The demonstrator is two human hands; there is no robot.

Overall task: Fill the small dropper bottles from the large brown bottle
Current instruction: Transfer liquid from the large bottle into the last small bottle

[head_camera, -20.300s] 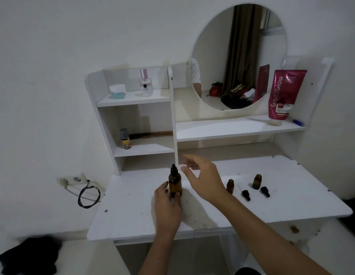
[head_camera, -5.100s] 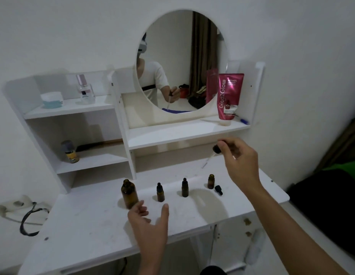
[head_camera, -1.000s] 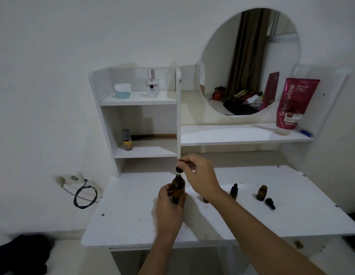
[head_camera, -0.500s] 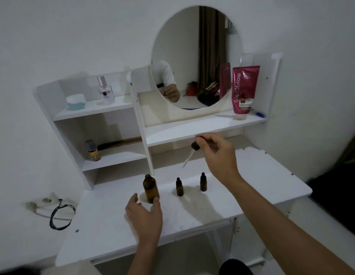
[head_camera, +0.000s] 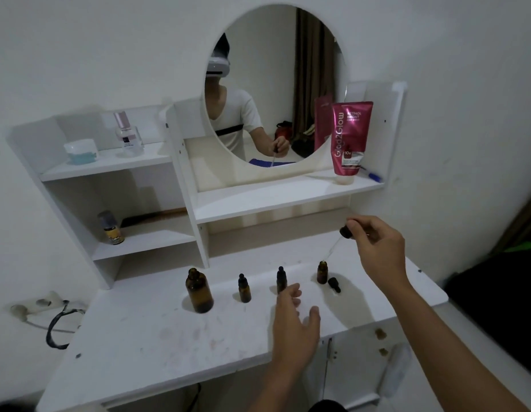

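Note:
The large brown bottle stands uncapped on the white table, at the left of the row. Two small capped dropper bottles stand to its right. A third small bottle is open, with its black dropper cap lying beside it. My right hand pinches the large dropper by its black bulb, the glass tip just above the open bottle's mouth. My left hand hovers over the table's front, fingers apart, partly in front of the second small bottle.
A white shelf unit rises behind with a round mirror, a pink tube, a perfume bottle, a blue jar and a small yellow-labelled bottle. A black cable hangs at the left wall. Dark bedding lies right of the table.
My right hand carried the dropper rightward, to above the open small bottle. My left hand let go of the large bottle's side and moved right, toward the small bottles.

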